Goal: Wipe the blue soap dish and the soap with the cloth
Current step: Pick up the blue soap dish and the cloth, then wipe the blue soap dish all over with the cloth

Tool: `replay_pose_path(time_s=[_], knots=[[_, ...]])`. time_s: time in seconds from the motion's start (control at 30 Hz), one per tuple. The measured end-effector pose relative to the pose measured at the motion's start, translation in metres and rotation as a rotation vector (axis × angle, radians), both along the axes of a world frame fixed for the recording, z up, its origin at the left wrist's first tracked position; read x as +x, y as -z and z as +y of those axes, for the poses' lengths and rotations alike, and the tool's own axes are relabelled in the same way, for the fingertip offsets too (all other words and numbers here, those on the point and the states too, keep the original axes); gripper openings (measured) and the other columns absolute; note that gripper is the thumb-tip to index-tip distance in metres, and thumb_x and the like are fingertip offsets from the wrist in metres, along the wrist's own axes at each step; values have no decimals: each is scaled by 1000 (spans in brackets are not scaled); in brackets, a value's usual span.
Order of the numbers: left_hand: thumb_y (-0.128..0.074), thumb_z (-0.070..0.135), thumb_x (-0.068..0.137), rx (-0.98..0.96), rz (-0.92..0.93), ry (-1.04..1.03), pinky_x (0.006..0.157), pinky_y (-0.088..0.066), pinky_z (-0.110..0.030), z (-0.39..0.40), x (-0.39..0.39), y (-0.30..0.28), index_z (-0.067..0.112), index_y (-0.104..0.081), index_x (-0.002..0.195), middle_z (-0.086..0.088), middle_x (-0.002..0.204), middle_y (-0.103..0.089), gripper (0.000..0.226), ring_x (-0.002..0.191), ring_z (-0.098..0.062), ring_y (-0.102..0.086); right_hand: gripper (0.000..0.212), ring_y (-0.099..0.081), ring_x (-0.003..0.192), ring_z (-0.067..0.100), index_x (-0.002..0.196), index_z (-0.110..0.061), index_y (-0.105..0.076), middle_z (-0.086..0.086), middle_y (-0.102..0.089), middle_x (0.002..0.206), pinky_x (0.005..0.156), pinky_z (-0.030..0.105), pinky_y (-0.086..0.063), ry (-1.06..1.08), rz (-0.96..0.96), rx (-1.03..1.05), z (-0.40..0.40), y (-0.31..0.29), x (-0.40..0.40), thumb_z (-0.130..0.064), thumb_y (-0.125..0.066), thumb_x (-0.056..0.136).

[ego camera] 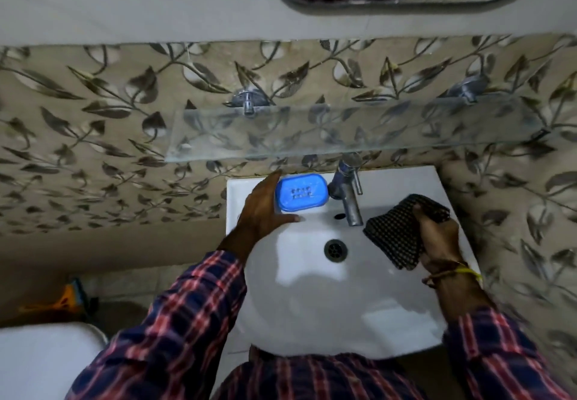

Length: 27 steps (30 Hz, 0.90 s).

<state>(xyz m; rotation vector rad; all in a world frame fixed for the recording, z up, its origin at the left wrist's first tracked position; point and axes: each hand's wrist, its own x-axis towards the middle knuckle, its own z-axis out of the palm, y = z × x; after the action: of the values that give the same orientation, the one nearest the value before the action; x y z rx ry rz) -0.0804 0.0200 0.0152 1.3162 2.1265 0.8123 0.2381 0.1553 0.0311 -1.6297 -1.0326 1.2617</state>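
The blue soap dish [301, 192] sits on the back ledge of the white sink [406, 321], just left of the tap. Its top shows two rows of small slots, and no soap is visible. My left hand [261, 212] lies against the dish's left end, with the fingers stretched up along that side and the thumb reaching out below the dish's front edge. My right hand [437, 240] grips a dark checked cloth [393, 237] above the right side of the basin, to the right of the tap.
A chrome tap [348, 193] stands between the dish and the cloth. A glass shelf [343, 131] juts out over the back of the sink. The drain [335, 250] is mid-basin. Patterned tiles cover the wall, and a white toilet tank [40, 359] stands at lower left.
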Motion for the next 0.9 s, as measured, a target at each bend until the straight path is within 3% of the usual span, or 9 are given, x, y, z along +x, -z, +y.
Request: replay_pose_path(time_s=[0.13,0.33,0.4,0.63,0.7,0.83,0.9], knots=[[-97,38,60,25,-8,48,118,-34,-40,13,-7,1,15,-38,154,-8,153,-49,114,142,-28,-43,25,-75,86,25,100,-5,-73,9,-77,95,77,41,-62,-34,223,-78,-40,-17,-10,-19,-81,81],[-97,39,61,144,45,70,111,-43,-39,18,-6,7,17,-51,145,-8,142,-59,98,132,-28,-53,17,-75,85,21,96,-7,-74,8,-76,95,67,31,-61,14,319,-71,-64,-31,-22,-11,-79,81],[-96,41,60,195,61,68,108,-43,-34,17,-6,5,19,-55,142,-6,140,-62,94,129,-25,-55,14,-74,86,24,94,-8,-74,9,-77,95,71,34,-61,8,330,-66,-65,-34,-23,-11,-80,80],[-97,36,58,269,-25,4,100,-34,-9,14,2,-6,18,-55,142,11,132,-58,95,122,-4,-50,9,-76,80,25,88,-8,-76,8,-79,86,61,33,-61,-25,413,-54,-54,-45,-22,-7,-79,80],[-98,30,58,296,-35,-31,104,-36,-15,11,6,-9,15,-54,141,6,136,-57,95,127,-11,-52,10,-76,80,24,88,-8,-76,7,-79,86,62,33,-61,-47,430,-55,-49,-44,-20,-7,-79,80],[-98,17,61,367,-45,-11,111,-45,-43,8,15,-18,6,-54,139,-8,140,-57,90,130,-26,-55,10,-76,81,21,89,-10,-76,5,-79,87,62,30,-61,-87,495,-42,-43,-46,-16,-6,-78,80],[-98,17,60,388,-52,2,109,-47,-46,2,19,-22,5,-55,137,-8,137,-58,89,127,-26,-57,11,-76,83,21,89,-11,-77,6,-79,90,61,28,-60,-119,495,-40,-41,-47,-13,-6,-80,78]])
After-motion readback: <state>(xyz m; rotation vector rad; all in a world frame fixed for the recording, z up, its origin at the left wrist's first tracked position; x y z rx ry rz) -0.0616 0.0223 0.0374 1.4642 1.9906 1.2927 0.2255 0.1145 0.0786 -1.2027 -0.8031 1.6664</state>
